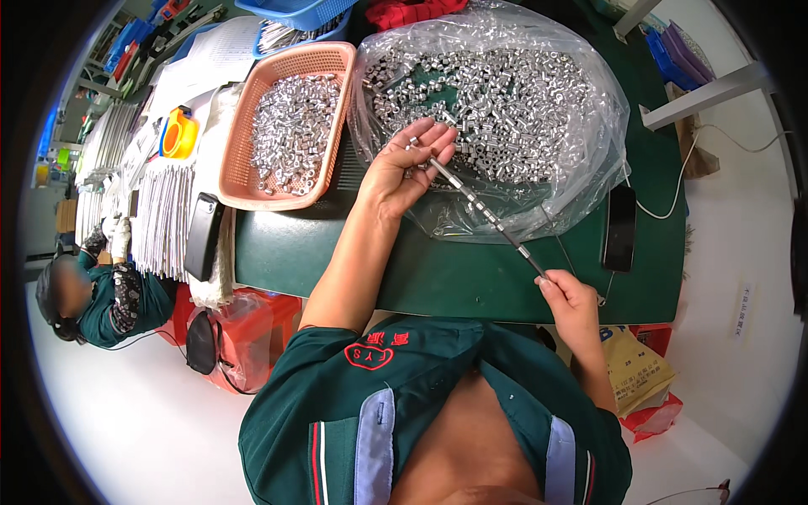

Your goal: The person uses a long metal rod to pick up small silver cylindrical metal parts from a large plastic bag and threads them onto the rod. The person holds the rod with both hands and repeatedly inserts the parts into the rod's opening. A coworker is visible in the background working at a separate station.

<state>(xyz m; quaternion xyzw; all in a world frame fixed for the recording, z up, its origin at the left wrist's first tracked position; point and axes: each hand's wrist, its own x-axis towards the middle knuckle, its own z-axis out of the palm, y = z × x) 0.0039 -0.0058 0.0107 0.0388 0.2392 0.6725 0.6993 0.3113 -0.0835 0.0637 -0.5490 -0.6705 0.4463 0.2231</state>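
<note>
My right hand (pixel 571 305) pinches the dark lower end of a thin rod (pixel 509 234). Several shiny metal sleeves (pixel 475 202) sit along that rod, which slants up and left. At its far tip my left hand (pixel 408 164) is cupped palm up, fingers half curled, with a few small silvery pieces showing among them. Just beyond my left hand, a large clear plastic bag (pixel 602 109) lies spread on the table, heaped with small metal sleeves (pixel 522 109). Left of it stands a salmon-pink plastic basket (pixel 229 168) with more small metal pieces (pixel 295 126).
The green tabletop (pixel 471 282) has a dark phone (pixel 620 229) at its right and a black case (pixel 204 236) at its left. Bundled white rods (pixel 164 219), a yellow tape dispenser (pixel 178 133) and a blue basket (pixel 307 38) stand around. Another person (pixel 109 295) works at far left.
</note>
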